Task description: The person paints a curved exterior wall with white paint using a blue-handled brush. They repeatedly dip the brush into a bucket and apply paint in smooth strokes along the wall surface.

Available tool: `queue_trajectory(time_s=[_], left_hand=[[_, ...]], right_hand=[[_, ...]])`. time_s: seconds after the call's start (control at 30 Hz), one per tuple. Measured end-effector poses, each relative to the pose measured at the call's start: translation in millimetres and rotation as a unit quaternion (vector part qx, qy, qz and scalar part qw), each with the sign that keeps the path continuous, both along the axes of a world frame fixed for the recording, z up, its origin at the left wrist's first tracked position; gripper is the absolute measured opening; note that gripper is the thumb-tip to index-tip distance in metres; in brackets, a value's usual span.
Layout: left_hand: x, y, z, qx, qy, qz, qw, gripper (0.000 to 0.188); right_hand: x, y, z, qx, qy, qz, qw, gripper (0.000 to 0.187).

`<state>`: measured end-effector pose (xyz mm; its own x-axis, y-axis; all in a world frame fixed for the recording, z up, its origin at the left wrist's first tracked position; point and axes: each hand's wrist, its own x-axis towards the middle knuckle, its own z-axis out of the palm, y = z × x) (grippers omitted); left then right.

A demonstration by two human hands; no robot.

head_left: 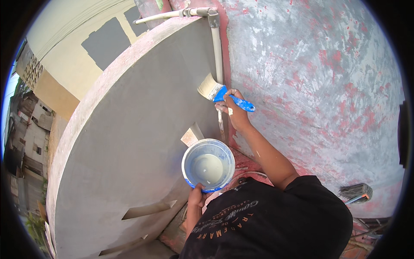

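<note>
My right hand [233, 105] grips a wide paintbrush [220, 91] by its blue handle. The pale bristles point up and left, touching the grey painted wall [142, 129] beside a vertical grey pipe [217, 52]. My left hand [197, 197] holds a blue bucket [208, 165] by its lower rim, close to my chest. The bucket holds pale grey paint at the bottom and sits just below the brush.
A worn surface with red and grey flaking paint [327, 86] fills the right side. A broom head [355, 192] lies at the lower right. Another pipe [172, 15] runs along the wall's top. Buildings [30, 138] lie far below on the left.
</note>
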<state>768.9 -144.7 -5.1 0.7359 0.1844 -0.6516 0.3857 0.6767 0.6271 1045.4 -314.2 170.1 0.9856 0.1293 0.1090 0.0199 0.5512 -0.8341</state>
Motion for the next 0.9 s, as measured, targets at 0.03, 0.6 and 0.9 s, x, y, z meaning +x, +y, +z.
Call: queue_trajectory(time_s=[0.03, 0.6, 0.9], left_hand=[[1, -1, 0, 0.004, -0.007, 0.003, 1.0, 0.054], [11, -11, 23, 0.013, 0.005, -0.014, 1.0, 0.05], [13, -11, 21, 0.02, 0.015, -0.012, 1.0, 0.051]], right_hand=[[-1, -2, -14, 0.001, -0.015, 0.012, 1.0, 0.015], [6, -19, -19, -0.061, 0.057, 0.009, 0.996, 0.014], [14, -59, 47, 0.111, -0.141, 0.021, 0.983, 0.014]])
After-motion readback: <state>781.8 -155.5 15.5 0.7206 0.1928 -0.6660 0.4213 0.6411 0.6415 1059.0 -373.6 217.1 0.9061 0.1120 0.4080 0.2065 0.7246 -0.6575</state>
